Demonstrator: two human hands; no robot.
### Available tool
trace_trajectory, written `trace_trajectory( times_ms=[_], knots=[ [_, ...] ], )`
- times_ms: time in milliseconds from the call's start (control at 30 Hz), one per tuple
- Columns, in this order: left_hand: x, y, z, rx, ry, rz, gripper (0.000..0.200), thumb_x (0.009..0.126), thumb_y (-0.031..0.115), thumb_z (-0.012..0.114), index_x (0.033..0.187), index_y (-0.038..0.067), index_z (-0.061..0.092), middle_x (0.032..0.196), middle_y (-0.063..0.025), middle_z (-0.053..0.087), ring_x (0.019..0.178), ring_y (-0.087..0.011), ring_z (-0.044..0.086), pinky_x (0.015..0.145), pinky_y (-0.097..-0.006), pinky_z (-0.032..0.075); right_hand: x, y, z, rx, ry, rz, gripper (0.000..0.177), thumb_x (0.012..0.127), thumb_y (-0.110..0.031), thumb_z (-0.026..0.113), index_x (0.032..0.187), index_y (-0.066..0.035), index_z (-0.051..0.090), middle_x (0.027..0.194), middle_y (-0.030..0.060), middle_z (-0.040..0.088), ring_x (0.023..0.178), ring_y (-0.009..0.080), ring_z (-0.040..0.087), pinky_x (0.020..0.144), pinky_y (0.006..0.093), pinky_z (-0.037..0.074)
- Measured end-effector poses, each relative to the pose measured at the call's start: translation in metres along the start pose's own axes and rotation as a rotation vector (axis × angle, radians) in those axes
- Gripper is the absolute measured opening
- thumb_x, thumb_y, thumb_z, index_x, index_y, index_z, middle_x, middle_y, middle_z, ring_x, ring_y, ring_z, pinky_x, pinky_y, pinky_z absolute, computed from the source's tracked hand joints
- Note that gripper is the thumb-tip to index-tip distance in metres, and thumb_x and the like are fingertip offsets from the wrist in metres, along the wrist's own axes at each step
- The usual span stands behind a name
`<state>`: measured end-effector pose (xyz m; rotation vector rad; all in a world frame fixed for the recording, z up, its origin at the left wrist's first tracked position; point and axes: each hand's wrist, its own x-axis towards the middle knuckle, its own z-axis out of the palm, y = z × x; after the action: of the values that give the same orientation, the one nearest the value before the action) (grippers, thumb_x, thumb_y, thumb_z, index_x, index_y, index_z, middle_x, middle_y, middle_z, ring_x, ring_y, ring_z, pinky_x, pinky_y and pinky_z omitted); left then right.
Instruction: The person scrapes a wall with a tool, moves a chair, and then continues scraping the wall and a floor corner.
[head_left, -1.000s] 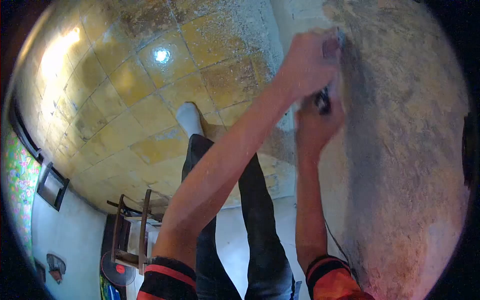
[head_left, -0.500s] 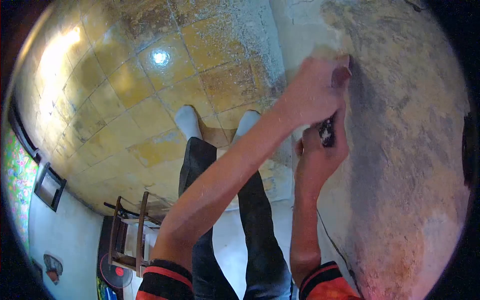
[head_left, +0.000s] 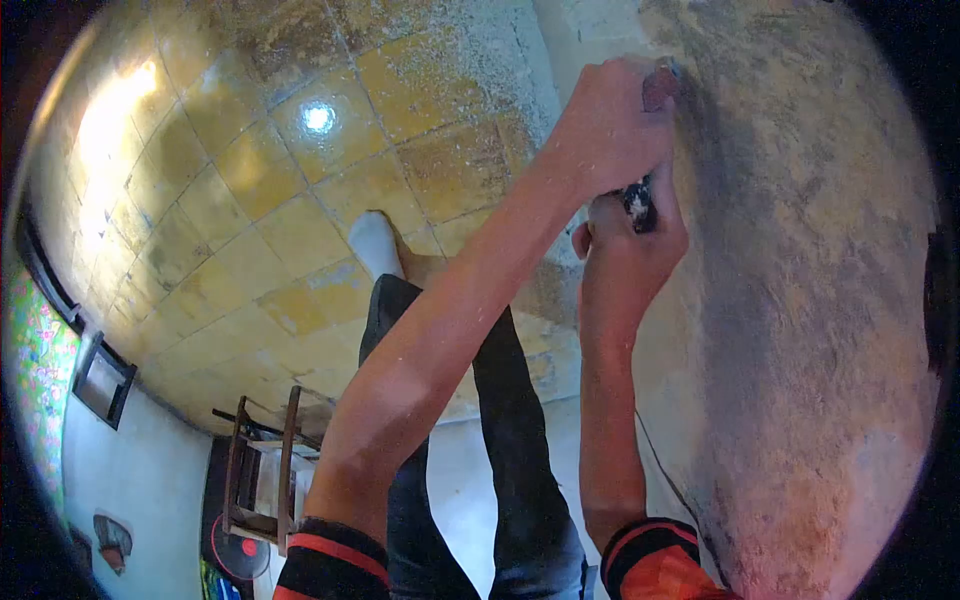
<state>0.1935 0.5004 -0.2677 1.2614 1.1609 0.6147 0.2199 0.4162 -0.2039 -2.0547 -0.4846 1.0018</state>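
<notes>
Both my hands are closed around a hand tool that looks like a scraper (head_left: 638, 203), held against the wall. Its dark handle, flecked with white, shows between my hands. My left hand (head_left: 617, 115) grips the upper part, nearest the tool's working end, where a thin greyish edge shows beside a reddish thumb or fingertip. Lower down, my right hand (head_left: 635, 255) wraps around the handle's other end. Most of the tool is hidden by my fingers. The wall (head_left: 800, 260) beside my hands is rough, with stained, patchy brown and grey plaster.
Pale flakes and dust lie on the yellow tiled floor (head_left: 250, 235) along the wall's foot. My socked foot (head_left: 374, 243) stands on the tiles. A wooden stool-like frame (head_left: 290, 460) and a dark round fan or speaker (head_left: 240, 548) are at lower left. A thin cable (head_left: 665, 470) runs along the wall.
Both hands have moved up and slightly left along the wall with the tool, keeping their grip. My left forearm now covers my other foot.
</notes>
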Motion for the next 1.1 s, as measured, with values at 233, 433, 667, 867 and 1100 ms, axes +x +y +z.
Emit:
trace_trajectory(
  times_ms=[233,433,667,867,1100],
  knots=[
    [0.001,0.006,0.005,0.047,0.016,0.025,0.022,0.083,0.017,0.055,0.086,-0.003,0.062,0.071,-0.0251,0.059,0.067,-0.0399,0.059,0.067,-0.0398,0.048,0.004,0.012,-0.021,-0.187,0.017,-0.112,0.049,0.075,0.006,0.056,0.123,0.0,0.052,0.088,0.0034,0.06,0.071,0.0089,0.052,0.062,0.0239,0.044],
    [-0.021,0.024,0.004,0.016,0.001,0.108,0.024,0.083,0.017,0.054,0.09,-0.005,0.063,0.077,-0.0283,0.06,0.077,-0.0425,0.062,0.07,-0.0435,0.048,-0.014,-0.026,-0.011,-0.084,0.073,0.029,0.024,0.076,0.004,0.054,0.099,0.0,0.06,0.071,0.0007,0.054,0.052,0.0067,0.045,0.043,0.0238,0.037],
    [0.004,0.0,-0.002,-0.002,0.041,0.123,0.025,0.083,0.019,0.054,0.09,-0.004,0.062,0.08,-0.0275,0.061,0.079,-0.0426,0.062,0.071,-0.0446,0.048,-0.005,-0.007,0.01,0.004,0.03,-0.019,0.056,0.075,0.004,0.057,0.13,0.001,0.049,0.08,0.0024,0.059,0.057,0.0054,0.047,0.047,0.0223,0.04],
    [0.024,-0.018,-0.006,0.135,0.021,0.088,0.031,0.084,0.025,0.053,0.098,-0.002,0.062,0.08,-0.025,0.063,0.076,-0.0403,0.063,0.07,-0.0434,0.048,0.032,0.024,0.009,-0.128,-0.007,-0.207,0.054,0.075,0.006,0.053,0.128,0.0,0.051,0.085,0.0036,0.059,0.062,0.0067,0.05,0.052,0.0232,0.043],
    [-0.045,-0.074,0.02,0.141,-0.169,-0.079,0.04,0.085,0.028,0.055,0.115,0.003,0.057,0.084,-0.0231,0.064,0.076,-0.0338,0.064,0.074,-0.0428,0.049,-0.007,0.08,-0.03,-0.44,-0.09,-0.143,0.049,0.075,0.001,0.052,0.124,0.001,0.053,0.093,0.013,0.062,0.08,0.022,0.058,0.072,0.0327,0.047]
  ],
)
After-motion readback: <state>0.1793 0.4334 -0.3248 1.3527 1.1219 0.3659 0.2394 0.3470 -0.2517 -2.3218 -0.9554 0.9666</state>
